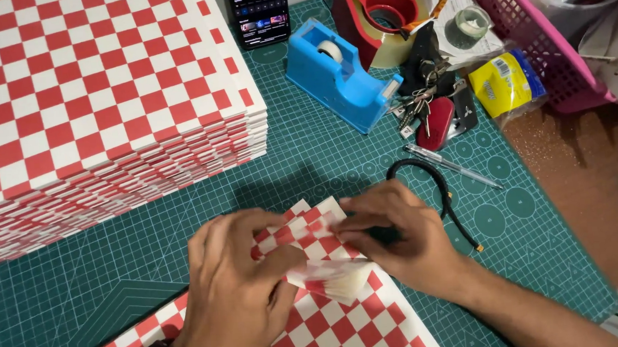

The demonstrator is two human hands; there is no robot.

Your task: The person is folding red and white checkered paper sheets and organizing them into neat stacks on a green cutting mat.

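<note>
Head view, looking down at a green gridded cutting mat (183,224). Both hands work a small folded piece of red-and-white checkered paper (321,248) at lower centre of the frame, over a flat checkered sheet (347,332) that runs off the bottom edge. The left hand (233,285) closes over the piece from the lower left, thumb and fingers curled onto its near layers; the right hand (398,236) closes on its right edge from the other side, fingertips pressed flat on the top flap. Both grips are shut on the paper, with no gap visible between fingers and sheet. The step in hand appears to be folding or creasing; it would go best with the edges lined up along the printed squares, one hand pinning the layers while the other runs the crease, and with even pressure so that the stacked layers do not slip. The piece is several layers thick, its pale edges fanning slightly at the lower right, its upper corner lying flat on the mat; motion blur hides the exact fold lines. At upper left stands a tall stack of checkered sheets (97,101). At upper centre sit a blue tape dispenser (335,75) and a red tape dispenser (378,12), with a bunch of keys (426,109) and a pen (451,165) towards the right, and a black cord (435,187) just beyond the right hand.
</note>
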